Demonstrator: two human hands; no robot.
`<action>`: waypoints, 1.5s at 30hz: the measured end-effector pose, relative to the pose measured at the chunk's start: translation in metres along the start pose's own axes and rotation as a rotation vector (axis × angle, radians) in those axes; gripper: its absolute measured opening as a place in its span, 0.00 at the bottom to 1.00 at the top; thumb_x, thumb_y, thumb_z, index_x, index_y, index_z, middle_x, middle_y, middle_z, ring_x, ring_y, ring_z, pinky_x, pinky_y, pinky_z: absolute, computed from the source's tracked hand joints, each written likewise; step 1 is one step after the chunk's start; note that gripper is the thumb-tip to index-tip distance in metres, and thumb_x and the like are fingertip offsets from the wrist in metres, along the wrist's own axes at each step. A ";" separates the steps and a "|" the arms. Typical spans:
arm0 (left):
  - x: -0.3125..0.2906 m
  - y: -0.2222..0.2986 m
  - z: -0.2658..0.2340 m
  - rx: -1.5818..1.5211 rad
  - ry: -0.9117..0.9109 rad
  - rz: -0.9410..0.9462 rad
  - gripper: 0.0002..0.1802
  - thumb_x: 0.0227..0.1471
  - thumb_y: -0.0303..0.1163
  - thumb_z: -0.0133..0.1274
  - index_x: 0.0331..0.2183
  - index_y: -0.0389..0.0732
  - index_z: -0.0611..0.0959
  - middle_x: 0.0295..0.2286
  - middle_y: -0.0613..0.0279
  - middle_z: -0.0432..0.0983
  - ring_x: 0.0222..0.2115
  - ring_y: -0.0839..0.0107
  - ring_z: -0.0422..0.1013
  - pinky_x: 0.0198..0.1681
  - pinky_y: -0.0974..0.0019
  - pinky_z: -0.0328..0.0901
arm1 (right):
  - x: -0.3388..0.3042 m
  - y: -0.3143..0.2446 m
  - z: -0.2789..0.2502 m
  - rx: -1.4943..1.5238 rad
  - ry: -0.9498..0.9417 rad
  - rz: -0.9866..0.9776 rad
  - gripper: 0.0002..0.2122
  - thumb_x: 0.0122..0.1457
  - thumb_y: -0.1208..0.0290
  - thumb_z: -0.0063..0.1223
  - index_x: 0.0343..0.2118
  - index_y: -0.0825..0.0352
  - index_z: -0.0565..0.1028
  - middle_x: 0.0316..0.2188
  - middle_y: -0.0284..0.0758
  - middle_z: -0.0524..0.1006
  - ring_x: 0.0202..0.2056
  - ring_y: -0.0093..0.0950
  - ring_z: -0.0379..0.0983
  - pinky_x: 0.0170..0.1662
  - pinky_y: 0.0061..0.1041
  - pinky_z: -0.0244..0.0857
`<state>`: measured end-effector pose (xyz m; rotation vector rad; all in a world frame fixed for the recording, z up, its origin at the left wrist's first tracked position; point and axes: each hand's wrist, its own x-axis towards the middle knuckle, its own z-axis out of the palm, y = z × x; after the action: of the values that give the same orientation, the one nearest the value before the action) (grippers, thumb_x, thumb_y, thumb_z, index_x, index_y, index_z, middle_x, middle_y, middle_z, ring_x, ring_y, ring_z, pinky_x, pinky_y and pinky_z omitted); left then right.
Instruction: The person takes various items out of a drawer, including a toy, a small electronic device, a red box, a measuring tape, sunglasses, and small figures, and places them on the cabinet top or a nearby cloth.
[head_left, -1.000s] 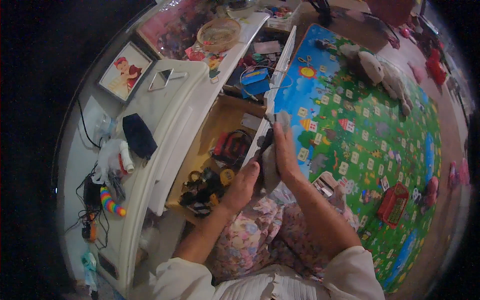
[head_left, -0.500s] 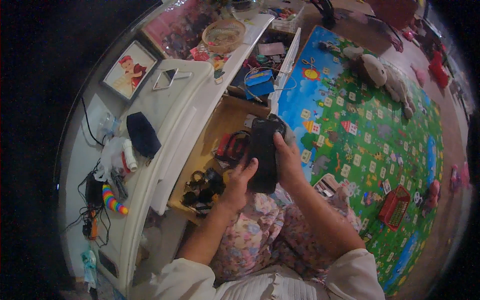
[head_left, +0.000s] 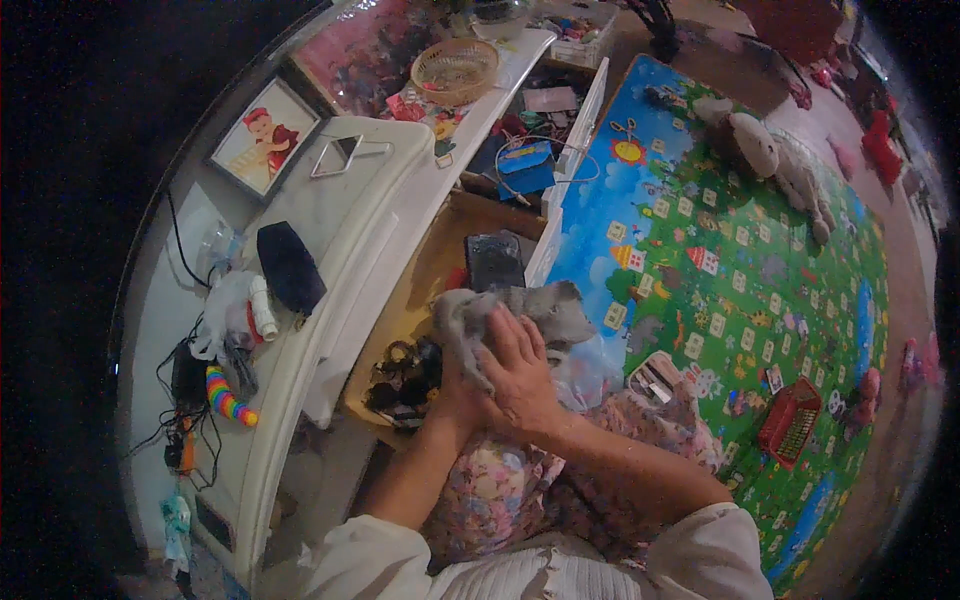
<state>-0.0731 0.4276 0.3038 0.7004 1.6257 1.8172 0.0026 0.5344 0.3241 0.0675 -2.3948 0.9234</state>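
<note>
A crumpled grey cloth (head_left: 560,312) is bunched between my two hands above the open drawer. My right hand (head_left: 522,385) lies across it, fingers bent and pressing into the folds. Beneath, my left hand (head_left: 462,402) grips the cloth from the other side, its fingers mostly covered; whether something else is wrapped inside cannot be seen. Just beyond the cloth, a black rectangular case (head_left: 495,262) rests in the far part of the wooden drawer (head_left: 425,262). Dark coiled items (head_left: 405,378) fill the drawer's near corner.
Left stands a white cabinet top (head_left: 370,185) with a framed picture (head_left: 265,138), a dark pouch (head_left: 288,268) and cables. Another open drawer holds a blue box (head_left: 525,168). A patterned play mat (head_left: 740,290) covers the floor at right, with a red basket (head_left: 790,422) and a stuffed toy (head_left: 775,155).
The black case has left my hands and now lies in the drawer. My hands have come together around the grey cloth, the right crossing leftward over the left.
</note>
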 end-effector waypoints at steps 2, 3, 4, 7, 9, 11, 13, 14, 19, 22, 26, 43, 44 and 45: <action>-0.003 -0.006 0.006 0.303 -0.041 0.137 0.34 0.58 0.51 0.31 0.59 0.46 0.47 0.59 0.62 0.45 0.59 0.65 0.45 0.61 0.58 0.44 | 0.009 0.001 -0.009 -0.037 -0.116 -0.077 0.24 0.38 0.65 0.58 0.42 0.67 0.70 0.60 0.47 0.50 0.62 0.44 0.43 0.61 0.47 0.38; -0.001 0.008 0.020 0.297 -0.050 0.135 0.34 0.58 0.51 0.31 0.59 0.46 0.47 0.59 0.62 0.45 0.59 0.65 0.45 0.61 0.58 0.44 | 0.011 0.008 -0.013 -0.045 -0.115 -0.068 0.24 0.38 0.65 0.58 0.42 0.67 0.70 0.60 0.47 0.50 0.62 0.44 0.43 0.61 0.47 0.38; 0.002 0.023 0.031 -0.185 0.063 -0.086 0.34 0.58 0.52 0.32 0.59 0.46 0.48 0.59 0.62 0.46 0.59 0.65 0.46 0.61 0.58 0.45 | 0.013 0.016 -0.015 -0.096 -0.111 -0.068 0.24 0.41 0.64 0.55 0.44 0.68 0.69 0.59 0.48 0.51 0.61 0.45 0.43 0.60 0.47 0.38; 0.010 0.023 0.031 -0.745 0.167 -0.312 0.29 0.59 0.46 0.35 0.57 0.44 0.56 0.53 0.61 0.57 0.54 0.67 0.55 0.58 0.62 0.50 | 0.027 0.023 -0.025 -0.158 -0.104 -0.036 0.25 0.44 0.63 0.52 0.46 0.69 0.68 0.59 0.46 0.53 0.61 0.44 0.44 0.60 0.47 0.37; 0.015 0.021 0.033 -0.526 0.133 -0.327 0.30 0.59 0.50 0.33 0.57 0.44 0.56 0.53 0.61 0.58 0.53 0.68 0.57 0.56 0.63 0.53 | 0.034 0.041 -0.017 -0.232 0.082 0.050 0.22 0.48 0.64 0.51 0.46 0.70 0.68 0.58 0.46 0.54 0.61 0.43 0.45 0.60 0.46 0.37; 0.014 0.037 0.043 -0.601 0.174 -0.495 0.31 0.59 0.51 0.31 0.57 0.43 0.57 0.53 0.61 0.58 0.52 0.69 0.58 0.55 0.64 0.54 | 0.044 0.055 -0.025 -0.251 0.139 0.135 0.19 0.52 0.67 0.49 0.47 0.70 0.68 0.56 0.47 0.57 0.59 0.45 0.49 0.60 0.43 0.42; 0.010 0.038 0.040 -0.353 0.017 -0.351 0.32 0.59 0.52 0.31 0.57 0.42 0.56 0.53 0.61 0.58 0.51 0.68 0.59 0.56 0.64 0.54 | 0.052 0.065 -0.033 0.194 0.318 0.350 0.19 0.45 0.77 0.52 0.43 0.72 0.69 0.54 0.49 0.60 0.54 0.47 0.56 0.57 0.40 0.51; 0.010 0.041 0.043 -0.354 0.015 -0.349 0.32 0.59 0.52 0.31 0.57 0.42 0.56 0.53 0.61 0.58 0.51 0.68 0.59 0.56 0.64 0.54 | 0.045 0.072 -0.026 0.034 0.349 0.297 0.17 0.45 0.81 0.50 0.42 0.73 0.69 0.52 0.51 0.61 0.52 0.48 0.58 0.55 0.39 0.54; 0.022 0.022 0.028 -0.518 0.208 -0.145 0.35 0.56 0.56 0.35 0.56 0.41 0.60 0.53 0.59 0.60 0.53 0.65 0.58 0.54 0.62 0.55 | 0.033 0.036 -0.003 0.068 0.280 0.056 0.18 0.44 0.83 0.50 0.42 0.72 0.70 0.52 0.46 0.64 0.51 0.46 0.60 0.52 0.37 0.58; 0.021 0.007 0.008 -0.455 0.270 -0.067 0.30 0.56 0.52 0.38 0.53 0.40 0.65 0.48 0.60 0.65 0.47 0.66 0.63 0.51 0.64 0.59 | 0.025 0.020 0.000 0.140 0.123 0.084 0.18 0.38 0.86 0.48 0.38 0.72 0.70 0.49 0.44 0.67 0.47 0.44 0.63 0.48 0.37 0.61; 0.024 0.037 0.023 -0.299 0.351 -0.182 0.25 0.59 0.44 0.34 0.51 0.37 0.66 0.46 0.59 0.65 0.47 0.69 0.63 0.52 0.67 0.57 | 0.022 0.031 -0.008 0.156 0.073 0.079 0.19 0.36 0.85 0.48 0.37 0.70 0.70 0.47 0.45 0.67 0.47 0.44 0.63 0.49 0.38 0.60; 0.106 0.126 -0.202 -0.070 0.985 -0.052 0.15 0.48 0.34 0.48 0.39 0.39 0.73 0.36 0.55 0.70 0.36 0.61 0.67 0.33 0.56 0.64 | 0.038 0.062 -0.041 0.941 0.271 0.944 0.12 0.58 0.69 0.42 0.41 0.68 0.73 0.29 0.33 0.75 0.27 0.22 0.68 0.29 0.22 0.64; 0.110 0.123 -0.208 -0.077 0.977 -0.056 0.15 0.48 0.34 0.48 0.39 0.39 0.73 0.36 0.55 0.70 0.36 0.61 0.67 0.33 0.56 0.64 | 0.030 0.072 -0.027 0.984 0.294 0.906 0.12 0.58 0.68 0.42 0.41 0.68 0.73 0.29 0.33 0.75 0.28 0.23 0.69 0.30 0.23 0.64; 0.111 0.121 -0.213 -0.010 0.986 -0.070 0.17 0.48 0.34 0.48 0.41 0.38 0.73 0.38 0.54 0.70 0.38 0.60 0.67 0.36 0.56 0.64 | 0.025 0.075 -0.019 0.980 0.293 0.911 0.12 0.58 0.68 0.42 0.41 0.68 0.73 0.29 0.33 0.75 0.28 0.23 0.69 0.30 0.23 0.64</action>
<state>-0.3132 0.3546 0.3997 -0.3579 2.1560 2.2653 -0.0267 0.6071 0.3038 -0.7771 -1.4358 2.2404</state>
